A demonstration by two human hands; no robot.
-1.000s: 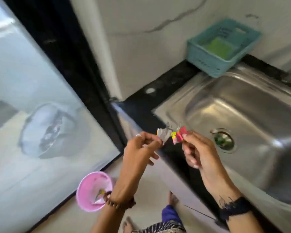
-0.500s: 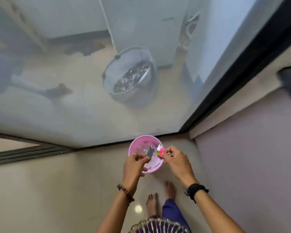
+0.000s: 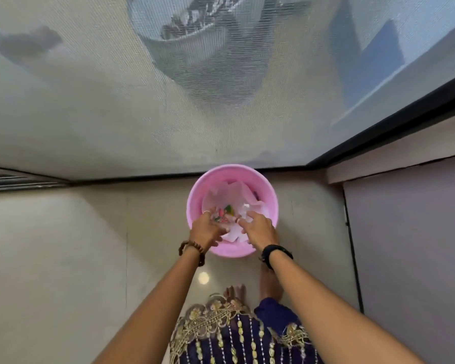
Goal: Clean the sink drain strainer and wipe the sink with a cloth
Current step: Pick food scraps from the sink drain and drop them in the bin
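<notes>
I am looking down at a pale tiled floor (image 3: 63,258) running up to a mesh screen door (image 3: 116,101) in a dark frame. A pink bin (image 3: 269,198) is standing on the floor just before the screen, lined with a white bag (image 3: 229,195). Both hands are reaching into its mouth. The left hand (image 3: 206,229) is pinching small coloured scraps (image 3: 225,211) at its fingertips; the right hand (image 3: 259,229) is hanging loosely spread, touching the liner and holding nothing. The sink and strainer are lying outside my view. Bare feet are showing below.
</notes>
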